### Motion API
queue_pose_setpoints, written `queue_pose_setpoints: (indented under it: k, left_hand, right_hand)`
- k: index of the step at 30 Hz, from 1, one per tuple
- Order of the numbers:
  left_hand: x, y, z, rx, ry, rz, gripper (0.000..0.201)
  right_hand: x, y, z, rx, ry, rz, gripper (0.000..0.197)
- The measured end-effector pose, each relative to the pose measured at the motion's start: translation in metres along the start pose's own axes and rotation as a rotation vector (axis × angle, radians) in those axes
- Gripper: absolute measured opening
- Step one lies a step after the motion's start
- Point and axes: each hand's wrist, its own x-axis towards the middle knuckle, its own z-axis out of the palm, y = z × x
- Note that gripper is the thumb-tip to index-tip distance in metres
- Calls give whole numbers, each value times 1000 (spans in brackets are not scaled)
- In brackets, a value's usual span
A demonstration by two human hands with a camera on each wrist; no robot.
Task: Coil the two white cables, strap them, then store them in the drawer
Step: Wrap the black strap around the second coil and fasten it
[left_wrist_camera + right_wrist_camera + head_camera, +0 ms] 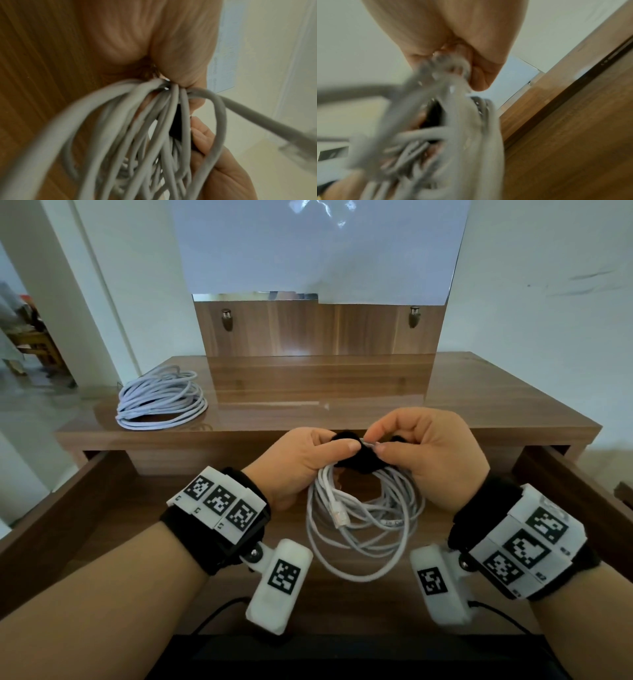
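Left hand [301,463] and right hand [428,460] pinch the black strap [359,455] round the coiled cable [363,529] above the open drawer [113,529]; light and springy, best gripped at the bundled top

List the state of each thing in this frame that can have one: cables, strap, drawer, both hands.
White cable coil held in the hands: coiled, hanging above the open drawer, black strap not yet visibly fastened.
Black fabric strap: at the coil's top, pinched by both hands.
Second white cable coil: coiled, lying on the desk top, no strap visible.
Wooden drawer: open.
Left hand: pinching strap and coil.
Right hand: pinching the strap.
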Motion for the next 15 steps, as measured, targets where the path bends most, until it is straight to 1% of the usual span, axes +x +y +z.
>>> queue_pose_setpoints:
  k: [2,3,5,7,9,11,13,15]
  left_hand:
    - [2,-1,0,28,90,58,28]
    - [4,-2,-2,74,130,88,32]
    - [4,-3,-4,223,184,121,47]
    - [4,-4,-8,305,189,133,47]
    - [4,-3,-8,341,171,134,48]
    - [3,-1,-5,401,135,152,52]
    - [3,-1,-1,486,81,179,41]
    - [2,0,2,536,16,209,31]
  right_hand:
    - [0,-1,-3,79,-48,27,10]
    - [0,-2,-3,80,-92,35,12]
    - [0,-3,-4,100,-202,58,15]
    - [-1,-4,-4,115,-297,85,22]
    - [-2,-5,-5,121,-340,94,30]
    - [-2,-7,-5,117,-269,84,19]
    - [-1,-6,-5,102,-149,63,8]
    - [-2,-4,-4,26,-57,17,10]
